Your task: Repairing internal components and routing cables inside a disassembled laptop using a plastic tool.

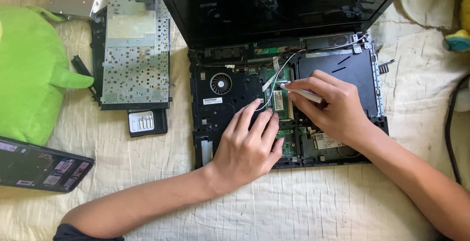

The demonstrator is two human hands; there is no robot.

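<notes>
An opened black laptop (342, 69) lies on a cream quilt, its keyboard removed and its inner boards exposed. My left hand (247, 145) rests flat on the base, fingertips on the green circuit board (279, 99) near the round fan (221, 83). My right hand (330, 106) grips a thin white tool (301, 93) like a pen, its tip at the board beside a white ribbon cable (275, 77). The dark screen (274, 1) stands open behind.
The removed keyboard (134, 45) lies face down at the left, with a small case of screwdriver bits (143, 122) below it. A green plush toy (32, 69) and a phone (41, 165) lie far left. A black cable (450, 123) runs along the right edge.
</notes>
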